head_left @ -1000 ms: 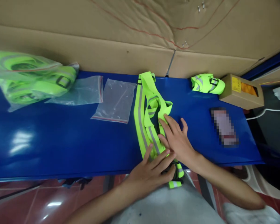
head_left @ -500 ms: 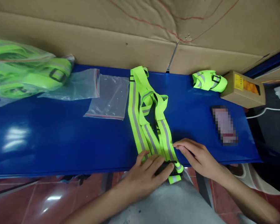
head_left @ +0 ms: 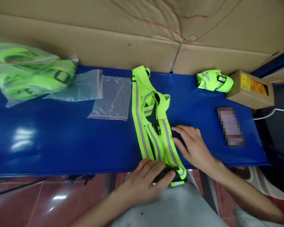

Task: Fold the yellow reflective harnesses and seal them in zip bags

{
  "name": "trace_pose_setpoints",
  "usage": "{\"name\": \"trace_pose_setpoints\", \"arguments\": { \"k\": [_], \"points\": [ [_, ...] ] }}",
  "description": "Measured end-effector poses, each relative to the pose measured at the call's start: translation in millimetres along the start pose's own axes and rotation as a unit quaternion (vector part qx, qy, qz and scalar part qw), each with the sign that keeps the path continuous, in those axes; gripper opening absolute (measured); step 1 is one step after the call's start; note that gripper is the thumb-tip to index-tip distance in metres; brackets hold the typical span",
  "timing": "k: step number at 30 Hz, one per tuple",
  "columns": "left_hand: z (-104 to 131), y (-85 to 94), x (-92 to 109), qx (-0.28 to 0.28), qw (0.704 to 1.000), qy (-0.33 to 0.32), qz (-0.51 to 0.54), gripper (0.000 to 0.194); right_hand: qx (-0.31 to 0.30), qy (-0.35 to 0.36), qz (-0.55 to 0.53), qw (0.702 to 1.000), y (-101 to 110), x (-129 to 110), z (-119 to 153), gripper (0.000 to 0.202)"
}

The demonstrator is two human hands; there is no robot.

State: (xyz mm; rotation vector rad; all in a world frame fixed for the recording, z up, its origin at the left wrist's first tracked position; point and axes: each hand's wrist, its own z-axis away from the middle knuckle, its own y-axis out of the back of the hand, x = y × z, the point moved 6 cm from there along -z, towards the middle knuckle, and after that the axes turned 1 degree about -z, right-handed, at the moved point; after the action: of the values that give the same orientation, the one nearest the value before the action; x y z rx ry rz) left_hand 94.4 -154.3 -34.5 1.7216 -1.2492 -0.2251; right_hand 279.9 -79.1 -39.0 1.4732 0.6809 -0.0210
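Observation:
A neon-yellow reflective vest (head_left: pixel 139 121) made of straps with grey stripes lies lengthwise across the blue table, its near end reaching the front edge. My left hand (head_left: pixel 150 179) is curled over that near end, fingers wrapped on the straps and a black part, perhaps a buckle, mostly hidden beneath them. Beside the right strap is my right hand (head_left: pixel 195 146), its thumb and fingers apart, fingertips close to the strap's edge. It holds nothing that I can see.
Clear zip bags (head_left: pixel 112 101) lie left of the vest, near a large bag of reflective straps (head_left: pixel 26 74). At the back right sit a rolled reflective vest (head_left: pixel 214 81) and a cardboard box (head_left: pixel 255 94). A phone (head_left: pixel 230 127) lies in front of them. Cardboard (head_left: pixel 85 41) lines the back.
My right hand has moved up along the strap and its fingers have spread. My left hand stays at the near end, shifted only slightly. The view has moved a little.

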Motion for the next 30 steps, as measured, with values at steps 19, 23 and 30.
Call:
{"name": "trace_pose_setpoints", "arguments": {
  "k": [19, 23, 30],
  "points": [
    [1.1, -11.0, -6.9, 0.000, 0.999, 0.037, -0.039, 0.039, -0.166, -0.219, -0.384, 0.882, -30.8, -5.5, 10.0, 0.027],
    [0.6, -14.8, -8.5, -0.009, 0.995, 0.058, -0.080, 0.040, 0.011, -0.131, -0.182, 0.975, 0.0, -2.2, 23.8, 0.043],
    [-4.1, -10.5, -9.4, 0.013, 0.995, 0.067, -0.079, 0.042, 0.005, 0.252, 0.036, 0.967, -1.5, -36.0, 59.3, 0.040]
  ]
}}
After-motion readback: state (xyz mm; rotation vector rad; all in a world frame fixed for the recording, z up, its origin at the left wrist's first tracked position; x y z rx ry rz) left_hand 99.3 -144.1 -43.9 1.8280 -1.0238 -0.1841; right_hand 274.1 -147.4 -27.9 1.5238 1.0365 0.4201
